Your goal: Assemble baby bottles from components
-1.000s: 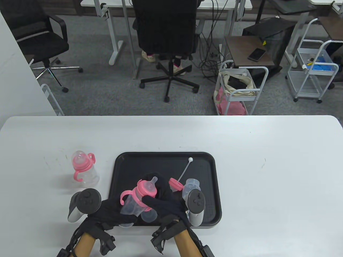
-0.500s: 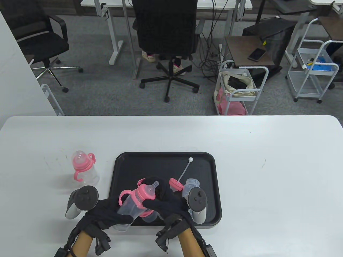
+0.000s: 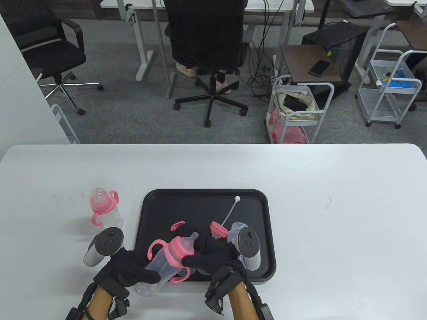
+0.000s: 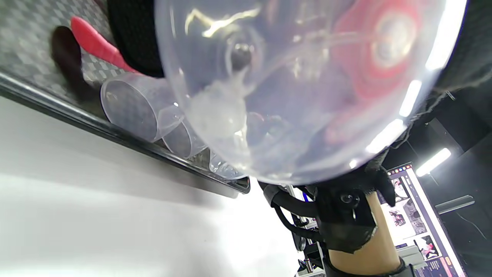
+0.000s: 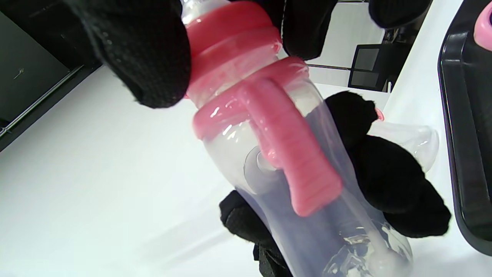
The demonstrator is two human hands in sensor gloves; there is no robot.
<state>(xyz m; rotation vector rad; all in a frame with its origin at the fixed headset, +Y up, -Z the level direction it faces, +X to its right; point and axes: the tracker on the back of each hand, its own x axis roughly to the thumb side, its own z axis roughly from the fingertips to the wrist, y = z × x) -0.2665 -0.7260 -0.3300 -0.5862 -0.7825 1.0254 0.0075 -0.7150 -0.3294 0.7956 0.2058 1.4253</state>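
Observation:
Both hands hold one clear baby bottle (image 3: 160, 268) with a pink handled collar (image 3: 178, 251) and teat, tilted over the tray's front left edge. My left hand (image 3: 133, 270) grips the bottle body (image 5: 307, 200). My right hand (image 3: 203, 255) grips the pink collar (image 5: 234, 61). The bottle's clear base fills the left wrist view (image 4: 300, 88). An assembled bottle (image 3: 105, 210) stands on the table left of the tray. On the black tray (image 3: 206, 200) lie a pink lid with a straw (image 3: 222, 223), an open clear bottle (image 3: 237, 230) and clear caps (image 4: 130, 111).
The white table (image 3: 333, 216) stretches right of the tray. A loose pink handle piece (image 3: 176, 226) lies on the tray behind my right hand. Chairs, desks and carts stand beyond the table's far edge.
Both hands have drawn the bottle toward the table's front edge and tilted it further to the right. The right hand has turned on the pink collar.

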